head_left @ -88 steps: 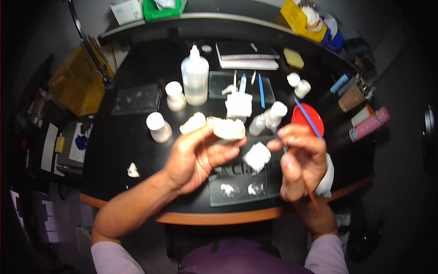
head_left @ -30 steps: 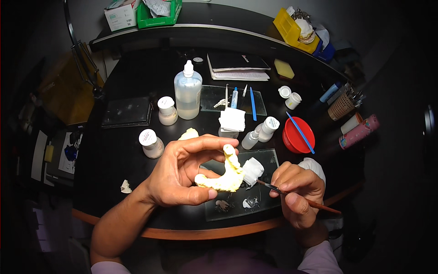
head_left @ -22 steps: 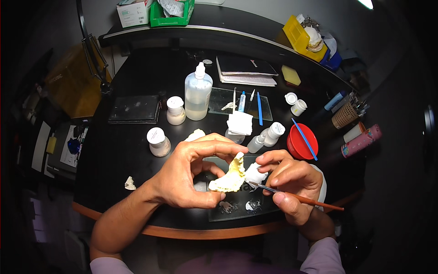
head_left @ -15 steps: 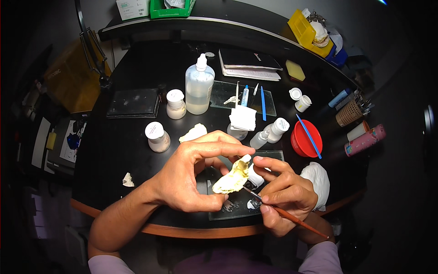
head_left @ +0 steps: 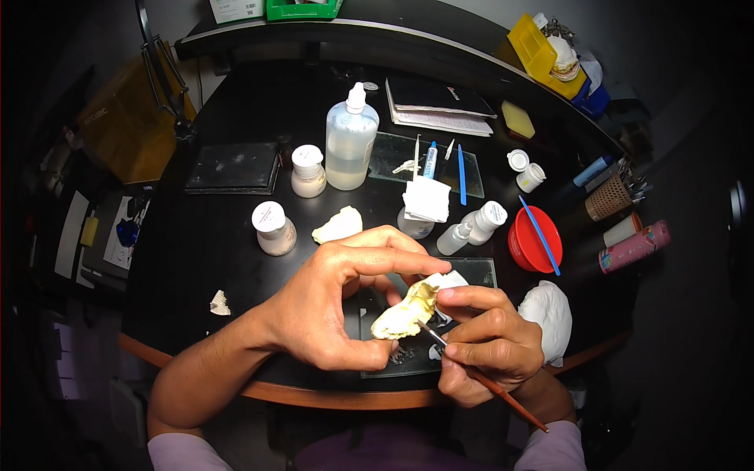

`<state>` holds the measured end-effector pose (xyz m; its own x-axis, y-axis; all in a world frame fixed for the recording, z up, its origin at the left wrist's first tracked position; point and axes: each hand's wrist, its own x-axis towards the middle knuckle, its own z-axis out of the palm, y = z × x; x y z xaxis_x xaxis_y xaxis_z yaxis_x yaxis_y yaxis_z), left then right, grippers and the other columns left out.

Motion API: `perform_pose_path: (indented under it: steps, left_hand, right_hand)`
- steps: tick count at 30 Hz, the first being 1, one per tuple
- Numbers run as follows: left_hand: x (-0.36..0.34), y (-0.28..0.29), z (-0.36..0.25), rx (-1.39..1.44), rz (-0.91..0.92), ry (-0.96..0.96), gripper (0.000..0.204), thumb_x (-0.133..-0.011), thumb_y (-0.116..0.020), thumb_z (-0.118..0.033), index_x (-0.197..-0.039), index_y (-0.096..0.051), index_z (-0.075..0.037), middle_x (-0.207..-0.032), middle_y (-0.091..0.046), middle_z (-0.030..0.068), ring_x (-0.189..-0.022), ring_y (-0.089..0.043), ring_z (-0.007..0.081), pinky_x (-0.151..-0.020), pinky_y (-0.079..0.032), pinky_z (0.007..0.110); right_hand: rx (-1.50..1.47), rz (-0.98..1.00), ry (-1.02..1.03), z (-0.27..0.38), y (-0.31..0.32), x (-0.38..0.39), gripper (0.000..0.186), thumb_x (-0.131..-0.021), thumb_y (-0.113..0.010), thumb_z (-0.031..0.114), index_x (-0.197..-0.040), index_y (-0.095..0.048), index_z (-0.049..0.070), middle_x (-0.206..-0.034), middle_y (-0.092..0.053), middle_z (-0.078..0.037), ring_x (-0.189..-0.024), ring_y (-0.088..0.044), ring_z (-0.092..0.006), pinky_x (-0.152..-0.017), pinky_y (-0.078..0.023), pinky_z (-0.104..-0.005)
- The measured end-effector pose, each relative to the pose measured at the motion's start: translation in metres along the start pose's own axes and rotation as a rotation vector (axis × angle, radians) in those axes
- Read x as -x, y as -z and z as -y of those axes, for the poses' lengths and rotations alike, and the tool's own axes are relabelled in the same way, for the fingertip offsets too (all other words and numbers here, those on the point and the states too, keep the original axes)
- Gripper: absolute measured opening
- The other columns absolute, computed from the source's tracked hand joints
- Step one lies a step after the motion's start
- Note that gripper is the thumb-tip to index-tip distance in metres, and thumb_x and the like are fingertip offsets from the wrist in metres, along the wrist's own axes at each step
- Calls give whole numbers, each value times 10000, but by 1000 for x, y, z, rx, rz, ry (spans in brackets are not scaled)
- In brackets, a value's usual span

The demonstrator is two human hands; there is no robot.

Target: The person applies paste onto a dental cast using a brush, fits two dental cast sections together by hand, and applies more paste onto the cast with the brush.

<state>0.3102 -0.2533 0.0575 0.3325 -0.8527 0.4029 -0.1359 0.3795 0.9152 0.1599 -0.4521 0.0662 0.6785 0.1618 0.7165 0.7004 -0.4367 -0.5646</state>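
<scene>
My left hand [head_left: 318, 302] grips a pale yellow, rough-edged dental cast [head_left: 399, 319] between thumb and fingers, above the bench. Pinched in my right hand [head_left: 499, 334] is a thin brush [head_left: 504, 395] with a reddish-brown handle. Its dark tip meets the cast's lower right side. The raised right forefinger and another fingertip lie close to the cast's upper end, where something white [head_left: 451, 278] shows; whether it belongs to the cast I cannot tell. Beneath both hands lies a glass slab [head_left: 479, 271] with dark smears, partly hidden by them.
Behind my hands stand a large clear squeeze bottle [head_left: 351, 145], several small lidded jars [head_left: 275, 229] and another yellow plaster piece [head_left: 338, 225]. To the right are a red bowl [head_left: 528, 235] with a blue stick across it and a crumpled white tissue [head_left: 547, 320].
The cast has tilted, its upper end turning rightward. My right hand has closed in on it, and the brush handle now slopes more steeply. The whole view has shifted slightly.
</scene>
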Motion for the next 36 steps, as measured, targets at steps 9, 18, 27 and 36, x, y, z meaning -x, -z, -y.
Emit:
perform_pose_path:
  steps: [9, 18, 27, 36]
  left_hand:
    - [-1, 0, 0, 7, 4, -19, 763, -619, -755, 33, -1376, -665, 59, -1293, -602, 176, -1141, -629, 198, -919, -545, 326]
    - [0, 1, 0, 5, 15, -19, 772, -627, -778, 15, -1389, -659, 52, -1298, -604, 179, -1154, -624, 204, -917, -547, 331]
    - [0, 1, 1, 10, 9, -18, 772, -628, -791, 5, -1387, -659, 54, -1290, -611, 179, -1147, -625, 201, -909, -542, 326]
    - [-1, 1, 0, -30, 11, -36, 753, -626, -792, -9, -1366, -671, 61, -1285, -613, 183, -1131, -626, 194, -897, -537, 321]
  right_hand:
    - [77, 42, 73, 1, 3, 3, 154, -813, -837, -1, -908, -715, 0, -884, -700, -103, -1143, -718, -422, -847, -633, -435]
    - [103, 44, 108, 0, 2, 3, 159, -813, -839, 21, -901, -709, 0, -864, -694, -95, -1124, -729, -413, -848, -638, -441]
    - [80, 61, 94, 0, 2, 1, 146, -815, -836, 13, -877, -705, -9, -851, -688, -98, -1114, -731, -415, -856, -640, -453]
    - [75, 59, 85, 1, 4, 2, 155, -828, -849, 27, -891, -712, -11, -857, -691, -105, -1128, -724, -419, -851, -632, -444]
